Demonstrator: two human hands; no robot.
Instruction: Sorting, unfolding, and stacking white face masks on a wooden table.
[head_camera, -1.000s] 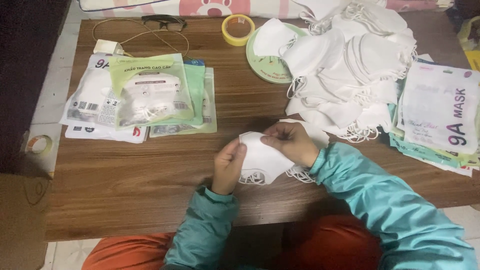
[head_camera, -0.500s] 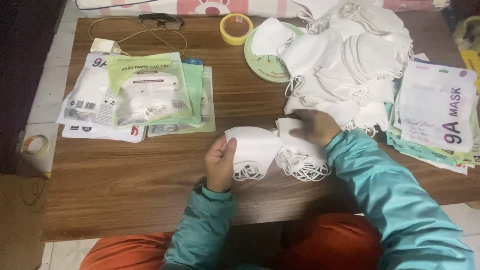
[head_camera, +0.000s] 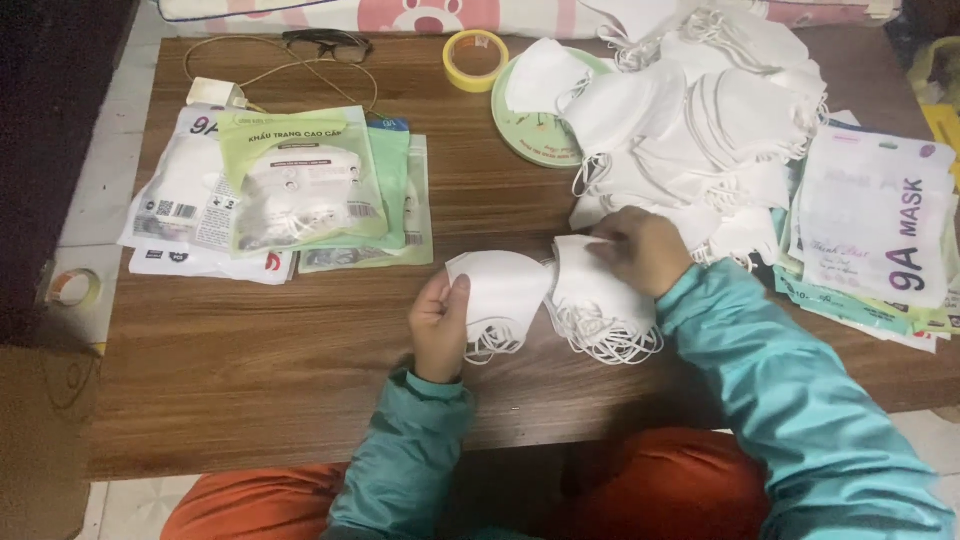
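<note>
My left hand grips the left edge of a folded white face mask that lies on the brown wooden table. Just right of it sits a small stack of white masks with their ear loops spilling toward me. My right hand rests on the top of that stack, fingers curled over its upper edge. Both arms wear teal sleeves.
A large loose heap of white masks covers the far right, partly over a round green plate. Packaged masks in green and white bags lie far left, more printed bags at the right edge. A yellow tape roll and glasses sit at the back.
One second ago both hands held one mask together. Since then my right hand has moved right onto the stack, and my left hand keeps the single mask beside it.
</note>
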